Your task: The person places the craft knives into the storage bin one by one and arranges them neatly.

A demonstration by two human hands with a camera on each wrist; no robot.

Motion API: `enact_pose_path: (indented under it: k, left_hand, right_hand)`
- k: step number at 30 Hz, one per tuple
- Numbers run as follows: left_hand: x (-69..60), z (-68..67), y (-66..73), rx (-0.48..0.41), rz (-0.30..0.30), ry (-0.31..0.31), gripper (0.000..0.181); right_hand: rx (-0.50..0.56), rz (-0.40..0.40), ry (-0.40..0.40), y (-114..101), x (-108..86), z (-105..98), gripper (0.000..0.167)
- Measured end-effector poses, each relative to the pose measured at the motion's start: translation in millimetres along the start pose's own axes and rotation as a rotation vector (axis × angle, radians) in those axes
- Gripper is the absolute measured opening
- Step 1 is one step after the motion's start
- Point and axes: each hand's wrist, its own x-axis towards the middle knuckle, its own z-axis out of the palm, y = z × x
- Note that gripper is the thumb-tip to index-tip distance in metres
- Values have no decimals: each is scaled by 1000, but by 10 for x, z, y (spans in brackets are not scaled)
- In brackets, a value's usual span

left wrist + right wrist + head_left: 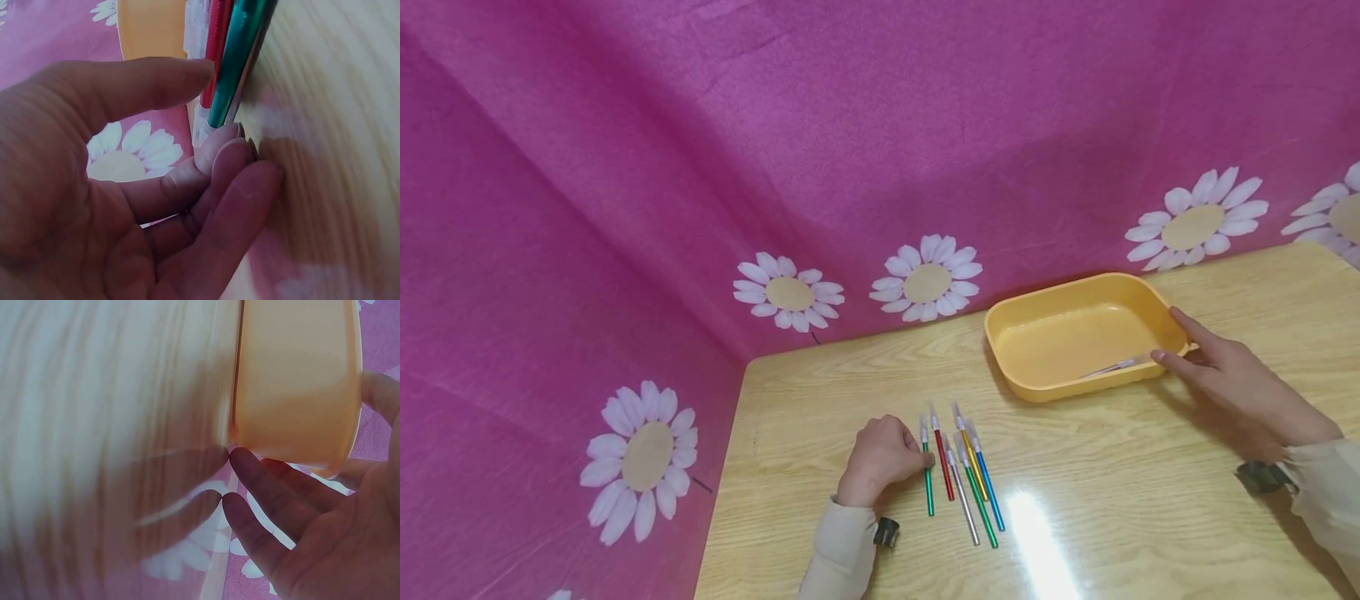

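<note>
My left hand [887,454] is low over the table at the left end of a row of craft knives. Its thumb and fingertips are at a green craft knife [929,492], with a gap visible between thumb and fingers in the left wrist view. Beside it lie a red craft knife [943,467], a silver one [966,508], a yellow one, a second green one and a blue craft knife [991,492], all with clear caps. My right hand [1247,383] holds the right end of a yellow tray [1026,379], its thumb over the rim. One capped craft knife [1108,368] lies inside.
The wood-grain table [820,383] ends at a pink cloth [820,167] with white daisies, which hangs behind it and along the left. A bright light reflection [1033,542] shows on the tabletop right of the knives. The tray stands close to the cloth.
</note>
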Motion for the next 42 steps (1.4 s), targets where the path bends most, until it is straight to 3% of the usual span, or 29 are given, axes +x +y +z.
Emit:
enact_pose_path:
  k: [6,13,22,35,42]
  left_hand:
    - [-22,0,19,11,-8,-8,34]
    - [-27,7,4,14,-6,20,33]
    - [-23,8,2,23,-13,27,42]
    - [-5,-35,-15,2,39,49,38]
    - [-2,-65,-15,-16,48,89,32]
  right_hand:
    - [-40,-21,26,13,8,3,94]
    - [42,22,-19,24,-1,17,95]
    - [27,15,-7,18,-12,14,95]
    - [5,19,-12,-4,5,-8,94]
    - [-47,-29,37,-30,9,-10,93]
